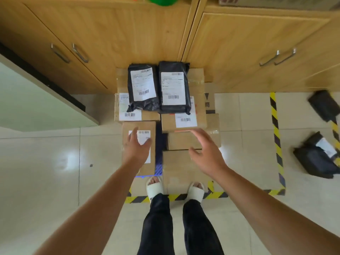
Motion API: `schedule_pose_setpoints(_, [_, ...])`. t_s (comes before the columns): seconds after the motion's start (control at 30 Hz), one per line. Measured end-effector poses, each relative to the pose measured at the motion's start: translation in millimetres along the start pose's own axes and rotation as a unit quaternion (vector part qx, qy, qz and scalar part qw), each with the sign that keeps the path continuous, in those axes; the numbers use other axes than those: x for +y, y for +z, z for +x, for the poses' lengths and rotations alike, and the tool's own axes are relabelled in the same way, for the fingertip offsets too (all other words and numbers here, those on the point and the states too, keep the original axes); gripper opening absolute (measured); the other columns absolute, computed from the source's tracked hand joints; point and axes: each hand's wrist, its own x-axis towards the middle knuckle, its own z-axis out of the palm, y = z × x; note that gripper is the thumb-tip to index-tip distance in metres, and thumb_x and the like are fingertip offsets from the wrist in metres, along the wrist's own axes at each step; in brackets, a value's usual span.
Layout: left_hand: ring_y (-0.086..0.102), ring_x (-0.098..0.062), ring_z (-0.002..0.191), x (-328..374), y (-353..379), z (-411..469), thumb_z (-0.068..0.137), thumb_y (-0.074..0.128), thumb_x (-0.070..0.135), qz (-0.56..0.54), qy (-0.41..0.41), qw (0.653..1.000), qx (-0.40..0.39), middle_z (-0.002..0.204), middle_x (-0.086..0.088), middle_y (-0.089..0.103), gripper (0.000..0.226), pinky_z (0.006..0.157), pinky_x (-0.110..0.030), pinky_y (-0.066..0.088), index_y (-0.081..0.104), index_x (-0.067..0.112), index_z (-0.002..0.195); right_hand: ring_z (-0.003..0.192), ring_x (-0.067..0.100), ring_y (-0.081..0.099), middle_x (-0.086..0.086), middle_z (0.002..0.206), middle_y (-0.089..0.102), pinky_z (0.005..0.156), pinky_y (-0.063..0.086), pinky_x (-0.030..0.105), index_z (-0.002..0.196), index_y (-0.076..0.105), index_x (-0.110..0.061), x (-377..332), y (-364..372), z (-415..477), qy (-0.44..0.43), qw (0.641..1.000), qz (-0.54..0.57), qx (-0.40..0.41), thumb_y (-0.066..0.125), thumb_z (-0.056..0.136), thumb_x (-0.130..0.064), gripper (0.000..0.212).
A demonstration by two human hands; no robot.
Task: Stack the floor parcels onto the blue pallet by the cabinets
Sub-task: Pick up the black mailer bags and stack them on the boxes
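Left hand (137,150) and right hand (206,153) are held open and empty over the blue pallet (159,168). The black floor parcels (316,161) are likely to be fetched next.

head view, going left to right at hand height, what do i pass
left hand → blue pallet strip showing between boxes → right hand → yellow-black floor tape → black parcel on the floor

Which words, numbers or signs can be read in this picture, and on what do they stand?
Left black bag and right black bag, white labels: barcodes; print too small to read.
Front left cardboard box, white label: barcode; print blurred.
Cardboard at the stack's right: one black character, unreadable.
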Motion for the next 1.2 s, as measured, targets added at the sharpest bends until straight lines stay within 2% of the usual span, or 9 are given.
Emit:
schedule_pose_setpoints(0.1, [0.054, -0.019, 0.112, -9.9, -2.1, -94.4, 0.098, 0.054, 0.023, -0.067, -0.072, 0.986, -0.131, 0.13, -0.002, 0.052, 0.044, 0.082, -0.028, 0.047, 0.047, 0.016, 0.141, 0.142, 0.012, 0.037, -0.008, 0.155, 0.04, 0.113, 0.032, 0.028, 0.149, 0.041, -0.026, 7.2, -19.0, -95.7, 0.1, 0.994, 0.05, 0.012, 0.056, 0.096, -0.021, 0.056])
schedule_pose_setpoints(0.2, [0.059, -0.02, 0.078, -10.6, 0.4, -164.1, 0.096, 0.05, 0.003, -0.191, -0.161, 0.943, -0.22, 0.109, -0.013, 0.06, 0.017, 0.065, -0.027, 0.045, 0.059, 0.01, 0.109, 0.135, 0.014, 0.048, -0.006, 0.147, 0.05, 0.11, 0.042, 0.035, 0.145, 0.046, -0.026, 18.3, -30.7, -167.7, 0.15, 0.985, 0.081, 0.028, 0.057, 0.097, -0.024, 0.05])
schedule_pose_setpoints(0.27, [0.058, -0.016, 0.063, -0.4, 5.0, -201.3, 0.087, 0.061, 0.005, -0.216, -0.192, 0.926, -0.244, 0.094, -0.011, 0.06, 0.011, 0.057, -0.024, 0.043, 0.06, 0.013, 0.096, 0.129, 0.014, 0.053, -0.01, 0.143, 0.054, 0.105, 0.048, 0.041, 0.142, 0.05, -0.029, 25.6, -40.7, -201.5, 0.164, 0.98, 0.113, 0.029, 0.058, 0.096, -0.027, 0.047])
schedule_pose_setpoints(0.37, [0.058, -0.019, 0.074, 23.2, 12.7, -248.3, 0.094, 0.056, 0.005, -0.182, -0.144, 0.944, -0.236, 0.092, -0.007, 0.064, 0.016, 0.066, -0.029, 0.044, 0.065, 0.018, 0.095, 0.122, 0.014, 0.058, -0.01, 0.139, 0.055, 0.098, 0.051, 0.037, 0.14, 0.051, -0.03, 37.6, -64.2, -232.2, 0.154, 0.978, 0.138, 0.027, 0.058, 0.095, -0.026, 0.046])
schedule_pose_setpoints(0.53, [0.059, -0.017, 0.073, 79.6, 37.5, -292.6, 0.093, 0.06, 0.01, -0.184, -0.076, 0.965, -0.171, 0.088, -0.005, 0.064, 0.017, 0.063, -0.028, 0.045, 0.067, 0.015, 0.108, 0.092, 0.004, 0.063, -0.004, 0.124, 0.061, 0.071, 0.047, 0.016, 0.135, 0.055, -0.028, 67.6, -125.9, -259.9, 0.123, 0.975, 0.182, 0.039, 0.059, 0.095, -0.022, 0.042])
schedule_pose_setpoints(0.7, [0.066, -0.02, 0.087, 137.9, 113.7, -352.6, 0.097, 0.053, 0.009, -0.211, -0.026, 0.97, -0.116, 0.095, -0.003, 0.07, 0.019, 0.077, -0.032, 0.049, 0.068, 0.017, 0.107, 0.105, 0.015, 0.063, -0.006, 0.109, 0.065, 0.079, 0.043, 0.021, 0.109, 0.062, -0.031, 138.5, -191.7, -297.3, 0.096, 0.955, 0.267, 0.087, 0.063, 0.091, -0.014, 0.024])
schedule_pose_setpoints(0.8, [0.067, -0.022, 0.092, 166.0, 186.0, -407.8, 0.099, 0.049, 0.012, -0.204, 0.005, 0.968, -0.147, 0.098, -0.005, 0.071, 0.019, 0.08, -0.033, 0.052, 0.066, 0.018, 0.102, 0.102, 0.012, 0.062, -0.005, 0.112, 0.066, 0.075, 0.044, 0.018, 0.117, 0.064, -0.024, 197.0, -234.8, -321.8, 0.102, 0.943, 0.3, 0.1, 0.062, 0.09, -0.018, 0.028])
schedule_pose_setpoints(0.93, [0.068, -0.022, 0.089, 195.9, 288.6, -457.9, 0.095, 0.058, 0.013, -0.14, 0.037, 0.967, -0.209, 0.103, -0.009, 0.071, 0.016, 0.073, -0.029, 0.052, 0.067, 0.016, 0.108, 0.096, 0.019, 0.062, 0.006, 0.114, 0.067, 0.079, 0.047, 0.028, 0.111, 0.065, -0.02, 282.5, -285.2, -357.3, 0.129, 0.903, 0.366, 0.184, 0.062, 0.09, -0.017, 0.022])
schedule_pose_setpoints(1.2, [0.065, -0.025, 0.087, 279.2, 424.0, -505.6, 0.092, 0.058, 0.012, -0.029, 0.09, 0.947, -0.308, 0.096, -0.009, 0.071, 0.016, 0.077, -0.033, 0.049, 0.069, 0.013, 0.104, 0.082, 0.021, 0.063, 0.007, 0.094, 0.067, 0.073, 0.05, 0.034, 0.106, 0.065, -0.02, 410.5, -346.1, -412.6, 0.233, 0.772, 0.508, 0.304, 0.057, 0.09, -0.015, 0.018])
